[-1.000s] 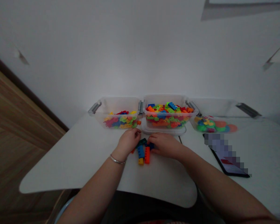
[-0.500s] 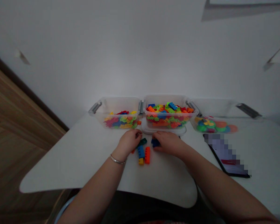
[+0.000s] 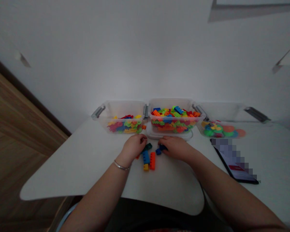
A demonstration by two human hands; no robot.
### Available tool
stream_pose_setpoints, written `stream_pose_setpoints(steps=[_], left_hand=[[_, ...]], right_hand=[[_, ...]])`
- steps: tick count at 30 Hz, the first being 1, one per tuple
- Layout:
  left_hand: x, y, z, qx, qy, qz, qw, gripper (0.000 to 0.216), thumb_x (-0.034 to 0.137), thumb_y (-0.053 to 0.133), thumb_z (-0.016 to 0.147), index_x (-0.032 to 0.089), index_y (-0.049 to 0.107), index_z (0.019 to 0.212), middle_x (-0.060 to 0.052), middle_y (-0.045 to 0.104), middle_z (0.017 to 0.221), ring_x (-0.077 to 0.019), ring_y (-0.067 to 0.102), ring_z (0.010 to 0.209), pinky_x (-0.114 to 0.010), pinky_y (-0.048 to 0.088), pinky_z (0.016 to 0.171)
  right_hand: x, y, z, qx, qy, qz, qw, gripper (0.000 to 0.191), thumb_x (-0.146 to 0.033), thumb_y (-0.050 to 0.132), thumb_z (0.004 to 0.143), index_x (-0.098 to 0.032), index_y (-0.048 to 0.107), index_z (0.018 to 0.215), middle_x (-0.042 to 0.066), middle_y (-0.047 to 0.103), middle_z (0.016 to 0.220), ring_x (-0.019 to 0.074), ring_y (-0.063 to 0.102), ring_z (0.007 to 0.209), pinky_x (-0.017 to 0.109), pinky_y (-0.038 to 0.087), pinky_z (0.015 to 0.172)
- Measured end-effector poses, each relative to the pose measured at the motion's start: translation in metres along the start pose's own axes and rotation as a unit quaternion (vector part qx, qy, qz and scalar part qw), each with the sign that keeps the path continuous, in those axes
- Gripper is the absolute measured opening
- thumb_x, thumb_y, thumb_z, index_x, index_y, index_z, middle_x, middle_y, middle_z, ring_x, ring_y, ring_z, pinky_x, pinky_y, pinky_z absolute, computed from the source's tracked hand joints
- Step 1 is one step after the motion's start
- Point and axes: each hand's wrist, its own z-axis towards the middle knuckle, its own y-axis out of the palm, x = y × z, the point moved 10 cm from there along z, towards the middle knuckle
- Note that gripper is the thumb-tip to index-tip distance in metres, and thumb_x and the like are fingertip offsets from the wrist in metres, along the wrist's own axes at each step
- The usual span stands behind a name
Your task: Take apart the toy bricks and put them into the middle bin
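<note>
A small build of bricks lies on the white table (image 3: 87, 167) between my hands: a blue brick (image 3: 146, 157) with a yellow end (image 3: 146, 167), an orange brick (image 3: 152, 160) beside it, and a dark green brick (image 3: 147, 147) at the top. My left hand (image 3: 132, 148), with a bracelet on the wrist, is curled with its fingertips at the dark green brick. My right hand (image 3: 175, 148) is closed on a dark blue brick (image 3: 160, 149) just right of the build.
Three clear tubs stand at the back: the left tub (image 3: 103, 113) and the middle tub (image 3: 170, 102) hold coloured bricks, the right tub (image 3: 232, 111) holds round coloured pieces. A dark tablet (image 3: 241, 175) lies to the right. The table's front edge curves near my body.
My right hand has drawn away to the right from the build, carrying a dark blue brick. My left hand has stayed at the dark green brick.
</note>
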Motion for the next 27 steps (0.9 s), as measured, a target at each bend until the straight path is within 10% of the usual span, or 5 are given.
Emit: stream_pose_setpoints(steps=[8,15,27], left_hand=[[-0.002,0.002,0.002,-0.001,0.008,0.004,1.000,0.024,0.026,0.054,0.093,0.018,0.074,0.104,-0.009,0.075,0.101,-0.0217,0.069,0.092,-0.029,0.051,0.081],[-0.002,0.004,0.002,-0.012,0.011,-0.003,1.000,0.026,0.024,0.052,0.093,0.018,0.074,0.105,-0.009,0.076,0.103,-0.0214,0.069,0.093,-0.029,0.051,0.082],[-0.008,0.004,0.000,-0.011,0.009,-0.002,1.000,0.025,0.024,0.054,0.092,0.019,0.075,0.103,-0.009,0.075,0.103,-0.0212,0.069,0.093,-0.030,0.050,0.082]], right_hand=[[0.001,-0.010,0.000,0.024,0.010,-0.024,0.999,0.023,-0.018,0.060,0.086,-0.017,0.071,0.107,0.012,0.073,0.111,0.0284,0.068,0.102,0.033,0.051,0.078],[-0.002,-0.057,-0.012,0.186,-0.020,0.029,0.982,0.026,-0.011,0.055,0.083,-0.019,0.064,0.106,0.010,0.069,0.112,0.0246,0.063,0.107,0.034,0.050,0.087],[0.049,-0.128,-0.081,0.568,0.060,0.054,0.819,0.025,-0.029,0.057,0.085,-0.022,0.055,0.109,0.011,0.069,0.103,0.0271,0.066,0.094,0.046,0.052,0.087]])
